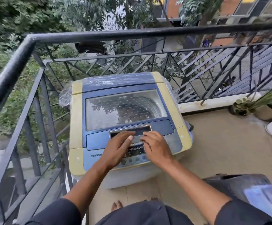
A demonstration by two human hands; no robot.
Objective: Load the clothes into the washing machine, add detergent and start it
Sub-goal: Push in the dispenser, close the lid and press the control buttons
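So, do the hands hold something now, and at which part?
Nothing is held. Both the left hand and the right hand rest on the front edge of the closed lid.

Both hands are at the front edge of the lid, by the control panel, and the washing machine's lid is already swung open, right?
Not quite. The head view shows the lid shut flat on the washing machine. The rest holds: the left hand and right hand are at its front edge, by the control panel.
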